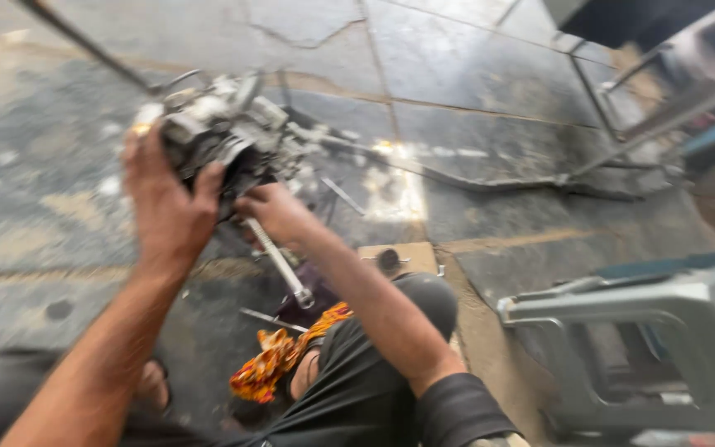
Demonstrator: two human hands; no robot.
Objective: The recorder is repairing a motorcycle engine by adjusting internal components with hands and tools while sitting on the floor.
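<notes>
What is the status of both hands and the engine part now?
Left hand grips grey engine part. Right hand holds metal wrench beneath it. Orange rag lies below.

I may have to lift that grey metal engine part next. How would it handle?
The engine part looks like solid cast metal, so probably heavy and stiff. Its grimy surface may be slippery; the left hand grips it while the right hand steadies it.

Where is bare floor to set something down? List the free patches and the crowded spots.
Free: the tiled floor beyond the engine part, and the patch left of the left hand. Crowded: under the right hand, with a wrench, an orange rag and loose tools. The grey plastic chair blocks the right.
</notes>
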